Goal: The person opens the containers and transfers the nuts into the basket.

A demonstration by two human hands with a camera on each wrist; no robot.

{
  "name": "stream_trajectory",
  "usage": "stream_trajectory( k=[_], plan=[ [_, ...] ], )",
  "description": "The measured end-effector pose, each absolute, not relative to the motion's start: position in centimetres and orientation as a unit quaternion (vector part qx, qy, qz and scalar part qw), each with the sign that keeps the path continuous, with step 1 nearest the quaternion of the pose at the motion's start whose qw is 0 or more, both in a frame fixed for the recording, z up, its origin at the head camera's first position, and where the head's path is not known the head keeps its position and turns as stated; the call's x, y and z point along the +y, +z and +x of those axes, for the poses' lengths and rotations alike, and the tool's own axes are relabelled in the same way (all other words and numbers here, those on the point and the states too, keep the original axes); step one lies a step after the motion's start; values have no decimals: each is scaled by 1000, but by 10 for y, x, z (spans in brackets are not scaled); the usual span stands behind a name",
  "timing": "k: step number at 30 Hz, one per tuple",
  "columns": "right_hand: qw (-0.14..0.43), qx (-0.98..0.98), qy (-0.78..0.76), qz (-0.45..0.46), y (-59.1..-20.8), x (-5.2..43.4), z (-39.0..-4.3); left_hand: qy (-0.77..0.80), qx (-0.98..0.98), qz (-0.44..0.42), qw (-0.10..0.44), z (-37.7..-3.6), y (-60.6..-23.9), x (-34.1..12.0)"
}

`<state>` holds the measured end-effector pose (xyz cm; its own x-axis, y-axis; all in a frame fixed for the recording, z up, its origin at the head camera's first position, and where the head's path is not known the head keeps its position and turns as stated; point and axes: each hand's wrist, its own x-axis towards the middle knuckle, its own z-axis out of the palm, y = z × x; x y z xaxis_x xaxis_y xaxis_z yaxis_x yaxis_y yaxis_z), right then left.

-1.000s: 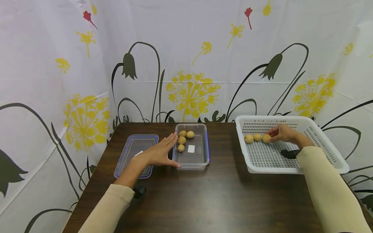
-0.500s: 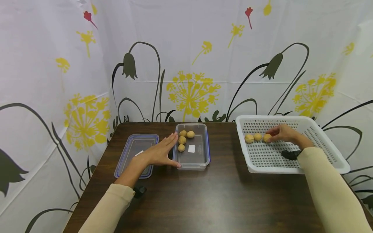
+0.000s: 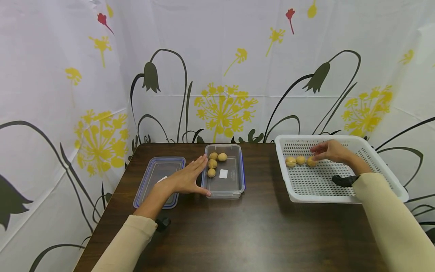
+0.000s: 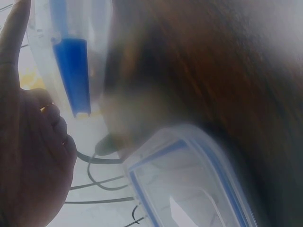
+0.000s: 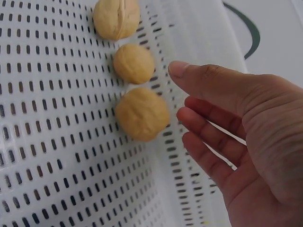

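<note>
Three walnuts sit in a row inside the white perforated basket [image 3: 319, 198], the nearest to my right hand being the rightmost walnut [image 5: 142, 114]. My right hand [image 3: 334, 152] hovers just off that walnut, its fingers loosely bent and nothing between them; in the right wrist view a gap shows between fingertips and walnut. My left hand [image 3: 185, 179] rests with straight fingers along the left side of a clear plastic container [image 3: 234, 192], its thumb at the near corner. Several walnuts [image 3: 212, 163] lie in the container's left and far part, beside a white label.
A blue-edged clear lid [image 3: 166, 162] lies left of the container, partly under my left forearm. All stand on a dark wooden table [image 3: 255, 234]. A flower-printed curtain [image 3: 231, 56] hangs behind. Black straps with small devices are on both wrists.
My right hand has let go of the rightmost walnut and lifted slightly up and to the right. The walnut stays in the basket. My left hand has not moved.
</note>
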<state>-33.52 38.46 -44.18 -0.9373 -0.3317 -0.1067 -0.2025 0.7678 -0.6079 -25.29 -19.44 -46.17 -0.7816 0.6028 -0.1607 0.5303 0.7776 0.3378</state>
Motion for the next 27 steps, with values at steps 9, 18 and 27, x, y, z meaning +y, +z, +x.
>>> stream_trajectory(
  k=[9,18,27],
  plan=[
    [65,930,-303,-198,-425,366,-334,140,933,306,130,-253,-462,-194],
    [62,922,-308,-226,-407,340,-328,140,934,301,134,-253,-465,-195],
    [49,915,-307,-257,-389,310,-323,138,935,299,132,-253,-463,-194]
  ],
)
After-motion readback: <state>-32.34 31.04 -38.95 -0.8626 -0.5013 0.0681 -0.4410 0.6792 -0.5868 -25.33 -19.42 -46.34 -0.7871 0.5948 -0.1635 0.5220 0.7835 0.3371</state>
